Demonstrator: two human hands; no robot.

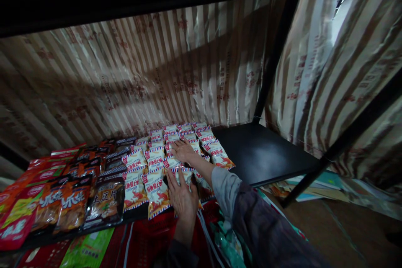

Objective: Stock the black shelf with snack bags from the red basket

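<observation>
left hand (184,201) and, farther back, right hand (184,152) rest, fingers loosely spread, on white snack bags (157,189) on a shelf (266,150).

On the shelf (266,150), packets (153,157) are arranged in rows running from front to back. To their left, pouches (73,205) are placed, with further pouches (19,207) set at the far left. The left hand (184,197) is laid over the front packets; the right hand (184,151) is placed on those behind. Behind the shelf, a curtain (176,71) is hung. Below the front edge, bags (150,238) are kept, and sheets (317,184) are spread on the floor (333,230) to the right
</observation>
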